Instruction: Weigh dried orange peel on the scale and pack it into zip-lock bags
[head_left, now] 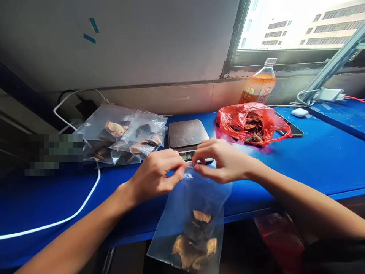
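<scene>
A clear plastic zip bag (196,194) hangs from my two hands over the table's front edge, with several brown dried slices (196,251) at its bottom. My left hand (162,171) pinches the bag's top edge between thumb and finger. Close beside it, my right hand (216,160) pinches the same edge, its fingers bent. Just behind my hands stands a digital kitchen scale (188,134) with a bare metal plate. Its display is partly covered by my fingers; zeros show on the visible part.
Several filled zip bags (122,133) lie piled left of the scale. To its right, a red plastic bag (242,114) holds more dried slices. Behind that stands an orange drink bottle (261,83). A phone (293,127), a white case (299,112) and a white cable (82,205) lie on the blue table (319,160).
</scene>
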Demonstrator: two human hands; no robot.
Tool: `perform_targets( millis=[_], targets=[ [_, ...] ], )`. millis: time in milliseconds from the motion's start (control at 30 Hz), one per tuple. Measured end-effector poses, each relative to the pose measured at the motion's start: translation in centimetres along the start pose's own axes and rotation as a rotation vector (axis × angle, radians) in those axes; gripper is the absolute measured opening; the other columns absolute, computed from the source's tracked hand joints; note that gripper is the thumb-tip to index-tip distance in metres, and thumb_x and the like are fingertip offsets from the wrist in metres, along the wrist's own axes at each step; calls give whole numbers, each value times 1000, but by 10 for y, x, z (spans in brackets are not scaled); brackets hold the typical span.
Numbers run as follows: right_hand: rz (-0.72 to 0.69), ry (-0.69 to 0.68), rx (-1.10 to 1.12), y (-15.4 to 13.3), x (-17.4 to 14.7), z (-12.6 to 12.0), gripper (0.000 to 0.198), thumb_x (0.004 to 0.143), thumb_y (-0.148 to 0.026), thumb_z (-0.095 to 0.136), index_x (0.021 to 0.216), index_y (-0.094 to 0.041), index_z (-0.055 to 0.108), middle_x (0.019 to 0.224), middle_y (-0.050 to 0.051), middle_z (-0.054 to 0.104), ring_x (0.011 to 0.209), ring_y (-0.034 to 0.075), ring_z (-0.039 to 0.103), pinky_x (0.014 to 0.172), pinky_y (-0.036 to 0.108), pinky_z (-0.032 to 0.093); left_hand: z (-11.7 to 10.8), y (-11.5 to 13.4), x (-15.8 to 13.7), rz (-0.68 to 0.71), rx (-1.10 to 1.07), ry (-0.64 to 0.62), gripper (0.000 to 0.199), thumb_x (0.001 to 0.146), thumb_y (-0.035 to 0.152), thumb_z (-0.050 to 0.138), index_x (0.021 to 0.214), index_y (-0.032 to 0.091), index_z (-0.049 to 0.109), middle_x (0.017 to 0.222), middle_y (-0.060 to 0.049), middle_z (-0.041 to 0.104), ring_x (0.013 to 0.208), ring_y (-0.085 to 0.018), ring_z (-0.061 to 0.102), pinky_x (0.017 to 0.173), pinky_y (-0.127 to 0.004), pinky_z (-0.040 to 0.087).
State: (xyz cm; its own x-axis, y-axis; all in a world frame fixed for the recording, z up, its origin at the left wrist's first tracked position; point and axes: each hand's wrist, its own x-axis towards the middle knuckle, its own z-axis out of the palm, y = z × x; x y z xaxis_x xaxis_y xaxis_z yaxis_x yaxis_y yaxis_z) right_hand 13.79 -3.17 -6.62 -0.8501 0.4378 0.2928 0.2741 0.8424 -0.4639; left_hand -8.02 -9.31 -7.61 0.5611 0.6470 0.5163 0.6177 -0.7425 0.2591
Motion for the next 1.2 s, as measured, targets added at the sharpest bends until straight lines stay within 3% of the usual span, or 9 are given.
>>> perform_targets(
  millis=[133,300,500,700,967,1033,1133,1200],
  targets=[
    [-92,-175,20,-3,1,12,28,83,-19,50,55,-18,49,57,0,50,59,12,41,64,28,34,7,5,-1,104,0,-83,21,93,12,50,78,13,65,68,-3,61,64,-14,54,60,-25,43],
    [-145,-55,213,0,3,24,22,72,-14,47,54,-20,36,53,-3,40,55,10,35,57,26,30,3,1,-2,113,-7,-152,23,94,11,48,78,12,65,67,-3,58,62,-15,53,58,-25,42],
    [-231,2,169,-7,1,29,20,69,-14,47,52,-20,37,50,-3,39,55,10,30,56,27,27,5,6,-3,151,-21,-128,23,91,12,50,73,14,64,62,-2,58,58,-14,51,56,-26,41],
    [-197,22,162,-5,-2,19,23,73,-12,48,53,-19,42,51,-3,40,54,10,34,55,26,28,-4,6,4,79,-107,61,27,86,12,50,61,18,58,52,2,54,50,-11,44,50,-24,36],
    [-102,78,55,12,-4,8,20,74,-12,49,55,-18,47,53,-3,43,53,9,34,57,25,29,-43,-26,-6,-253,-220,301,27,81,19,57,54,17,56,49,5,47,45,-7,41,45,-23,32],
    [-67,68,-6,22,-6,5,20,72,-14,50,53,-18,46,52,-2,43,53,9,34,57,25,29,-58,-43,-14,-258,-204,447,22,79,16,54,57,17,56,52,6,49,46,-6,39,45,-22,31],
    [26,101,-19,39,-8,-1,21,73,-15,48,52,-17,49,52,-1,48,52,9,37,55,25,30,-78,-65,-23,-296,-196,807,15,75,16,51,62,16,57,50,8,49,46,-6,41,48,-21,32],
    [68,187,25,44,-8,-4,21,76,-15,46,58,-16,57,55,-1,55,52,9,43,55,23,33,-83,-70,-26,-420,-184,766,18,78,17,54,62,13,59,52,7,55,52,-4,47,54,-19,36]
  ],
)
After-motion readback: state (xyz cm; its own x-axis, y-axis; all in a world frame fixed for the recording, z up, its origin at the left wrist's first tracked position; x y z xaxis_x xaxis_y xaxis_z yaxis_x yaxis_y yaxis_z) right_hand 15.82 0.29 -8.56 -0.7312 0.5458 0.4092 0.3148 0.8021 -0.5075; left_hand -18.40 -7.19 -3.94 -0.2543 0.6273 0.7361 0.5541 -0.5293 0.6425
